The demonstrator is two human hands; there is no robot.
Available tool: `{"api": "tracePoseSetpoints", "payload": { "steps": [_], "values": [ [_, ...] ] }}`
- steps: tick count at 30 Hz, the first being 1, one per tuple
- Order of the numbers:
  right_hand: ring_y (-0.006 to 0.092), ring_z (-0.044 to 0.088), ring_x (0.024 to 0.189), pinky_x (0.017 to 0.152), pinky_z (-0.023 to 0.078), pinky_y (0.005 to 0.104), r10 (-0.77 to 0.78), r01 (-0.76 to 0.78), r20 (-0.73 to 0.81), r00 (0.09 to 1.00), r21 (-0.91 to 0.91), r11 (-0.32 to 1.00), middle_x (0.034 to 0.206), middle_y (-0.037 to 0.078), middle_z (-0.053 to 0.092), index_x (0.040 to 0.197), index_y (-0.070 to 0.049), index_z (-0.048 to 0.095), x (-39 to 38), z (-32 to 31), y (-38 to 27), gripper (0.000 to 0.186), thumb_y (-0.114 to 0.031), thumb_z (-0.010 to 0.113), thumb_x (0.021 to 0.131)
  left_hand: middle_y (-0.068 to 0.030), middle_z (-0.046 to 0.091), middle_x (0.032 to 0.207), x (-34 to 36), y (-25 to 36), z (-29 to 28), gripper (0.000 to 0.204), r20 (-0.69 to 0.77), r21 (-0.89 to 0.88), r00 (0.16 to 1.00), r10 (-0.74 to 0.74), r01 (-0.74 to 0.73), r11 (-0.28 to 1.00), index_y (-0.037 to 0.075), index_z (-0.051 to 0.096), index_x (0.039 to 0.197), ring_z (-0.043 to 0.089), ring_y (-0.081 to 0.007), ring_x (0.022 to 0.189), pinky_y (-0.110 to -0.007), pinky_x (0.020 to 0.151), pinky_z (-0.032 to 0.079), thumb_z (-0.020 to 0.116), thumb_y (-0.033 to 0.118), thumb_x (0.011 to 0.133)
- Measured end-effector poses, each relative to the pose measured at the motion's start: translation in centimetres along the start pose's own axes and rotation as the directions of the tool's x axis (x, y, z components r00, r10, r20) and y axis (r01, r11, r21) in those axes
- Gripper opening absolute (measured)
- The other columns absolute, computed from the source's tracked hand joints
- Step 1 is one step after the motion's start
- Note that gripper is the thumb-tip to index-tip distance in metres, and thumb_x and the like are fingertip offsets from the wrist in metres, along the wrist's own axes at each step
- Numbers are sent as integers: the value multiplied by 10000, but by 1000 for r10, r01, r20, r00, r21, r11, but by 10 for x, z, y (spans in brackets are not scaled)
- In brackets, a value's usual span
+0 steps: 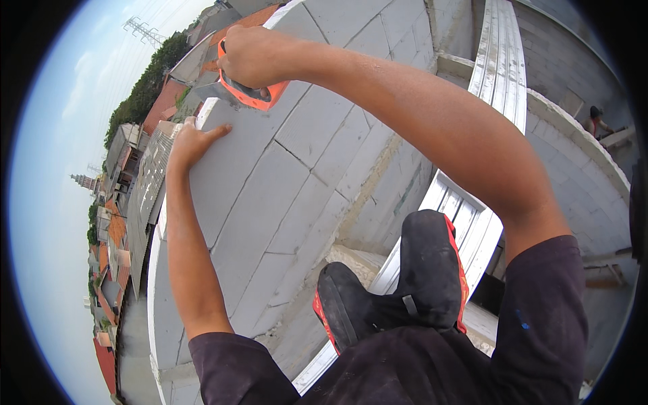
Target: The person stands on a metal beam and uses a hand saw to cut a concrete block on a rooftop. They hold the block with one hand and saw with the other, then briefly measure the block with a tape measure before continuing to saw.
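Note:
My right hand [253,57] is closed round the orange and black looped handle of a handsaw [264,100], held at the top of a grey block wall [270,175]. The saw's blade can hardly be made out. Lower down and to the left, my left hand [192,143] grips the upper edge of a light grey block [233,145] in the wall's top row. Its thumb lies along the near face, while the fingers go over the edge and are partly hidden. The pale cut end of the block shows just beyond the left hand.
Below me runs a white ribbed metal plank [449,196], with my knees, in black and red trousers, above it. Another ribbed plank [499,61] continues farther off. Past the wall's left side, roofs [118,229] lie far below. Another person [595,123] is at the far right.

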State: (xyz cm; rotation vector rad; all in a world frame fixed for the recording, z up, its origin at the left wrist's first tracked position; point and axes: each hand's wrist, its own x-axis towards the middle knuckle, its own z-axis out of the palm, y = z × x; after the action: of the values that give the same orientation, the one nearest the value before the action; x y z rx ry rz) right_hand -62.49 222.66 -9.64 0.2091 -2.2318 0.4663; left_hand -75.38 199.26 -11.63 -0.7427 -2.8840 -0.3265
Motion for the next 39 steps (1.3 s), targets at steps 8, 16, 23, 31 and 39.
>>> {"api": "tracePoseSetpoints", "payload": {
  "steps": [8, 16, 23, 31, 39],
  "values": [
    [424, 750, 894, 805, 595, 491, 144, -85, -165, 976, 323, 943, 1013, 283, 734, 1149, 176, 595, -6, -25, -27, 394, -138, 620, 913, -306, 736, 1091, -3, 4, 4, 1137, 13, 8, 999, -37, 37, 999, -153, 504, 1438, 774, -341, 926, -431, 817, 612, 864, 600, 666],
    [328, 736, 695, 654, 579, 409, 22, -107, 335, 942, 236, 966, 847, 243, 743, 887, 56, 732, 10, -44, -7, 251, -124, 571, 954, -304, 734, 1096, -5, -4, -3, 1086, -37, 33, 999, 18, -16, 999, -154, 526, 1413, 775, -339, 903, -431, 815, 612, 861, 576, 683],
    [409, 739, 862, 771, 591, 467, -72, 70, -125, 990, -14, 997, 907, 277, 726, 1172, 150, 565, 0, -10, -4, 418, -143, 634, 882, -301, 736, 1089, -1, 7, 0, 1055, 8, 21, 1000, -7, 7, 1000, -148, 558, 1361, 775, -339, 904, -431, 820, 610, 849, 603, 679],
    [314, 744, 719, 630, 590, 440, -152, 153, -38, 988, 16, 988, 820, 165, 723, 1217, 63, 593, -4, -26, -20, 348, -100, 619, 911, -304, 737, 1054, -7, 2, -3, 1013, 18, 44, 999, -37, 36, 998, -128, 585, 1312, 776, -353, 903, -431, 826, 611, 848, 614, 675],
    [301, 716, 709, 604, 562, 444, 102, -107, 147, 984, 26, 994, 763, 137, 660, 955, 40, 642, -37, -7, -34, 222, -179, 616, 973, -298, 740, 1059, -6, 4, 0, 1017, -13, 33, 1000, -4, 4, 999, -156, 577, 1313, 777, -342, 899, -425, 805, 610, 841, 603, 690]
  ]
}}
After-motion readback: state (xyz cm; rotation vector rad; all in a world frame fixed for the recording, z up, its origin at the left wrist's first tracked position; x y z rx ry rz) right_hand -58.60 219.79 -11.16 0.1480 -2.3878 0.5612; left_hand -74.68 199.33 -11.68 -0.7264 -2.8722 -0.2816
